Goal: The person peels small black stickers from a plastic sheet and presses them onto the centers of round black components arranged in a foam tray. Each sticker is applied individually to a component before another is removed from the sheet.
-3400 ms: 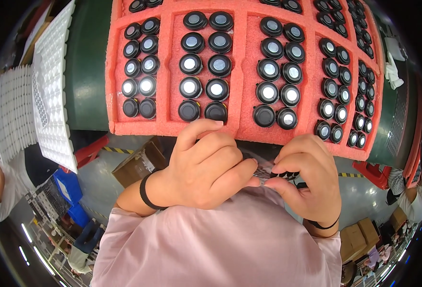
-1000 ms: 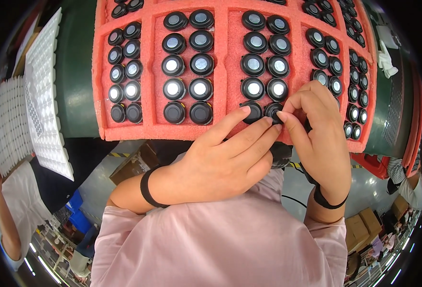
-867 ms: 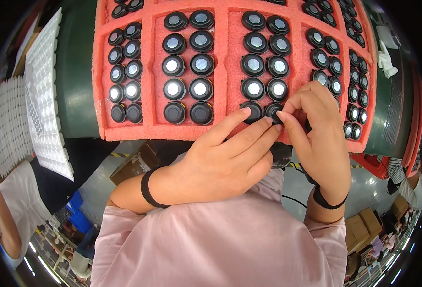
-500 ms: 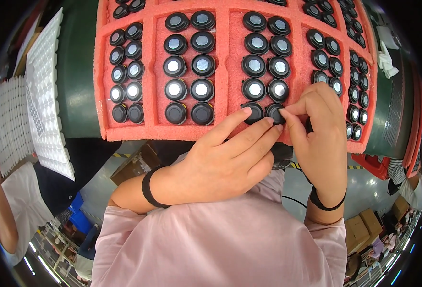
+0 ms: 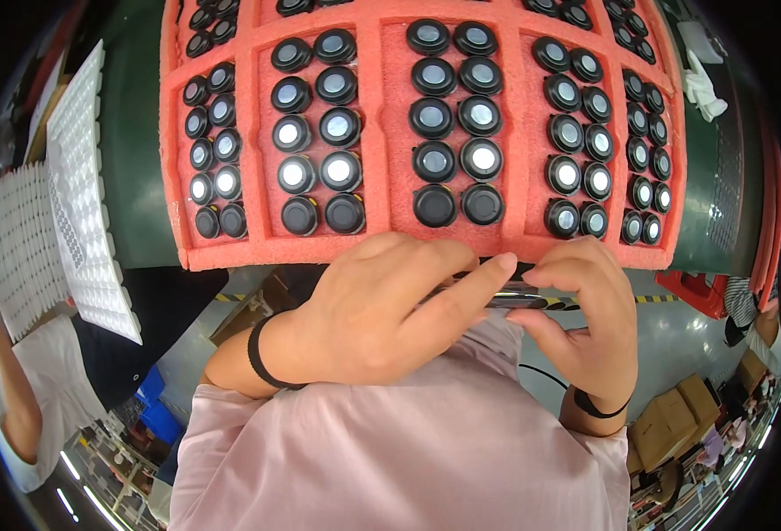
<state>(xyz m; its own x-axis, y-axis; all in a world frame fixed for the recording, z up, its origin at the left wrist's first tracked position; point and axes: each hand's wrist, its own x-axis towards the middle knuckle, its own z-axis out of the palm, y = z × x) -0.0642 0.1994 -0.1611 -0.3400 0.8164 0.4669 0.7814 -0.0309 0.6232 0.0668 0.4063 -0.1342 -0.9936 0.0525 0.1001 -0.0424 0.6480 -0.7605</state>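
In front of the near edge of the pink foam tray point(image 5: 461, 232) are both my hands. My left hand point(image 5: 390, 305) is bent round a thin, shiny, clear-edged object point(image 5: 519, 299), most of it hidden under the fingers; its kind cannot be made out. At that object's right end is my right hand point(image 5: 585, 310), its thumb and forefinger apart above and below the edge. Round black parts with silvery discs fill the tray's compartments in pairs. The two nearest parts in the middle compartment, including the black part point(image 5: 482, 203), have plain dark tops, as do nearest pairs further left.
The tray rests on a dark green surface point(image 5: 138, 195). White moulded trays point(image 5: 94, 221) stand at the left beside another person point(image 5: 41, 380). White gloves point(image 5: 702, 93) lie at the far right. Cardboard boxes point(image 5: 673, 420) are on the floor below right.
Both hands have left the nearest parts of the middle compartment and come toward me, past the tray's front edge, to the shiny object. The tray appears further left in the view.
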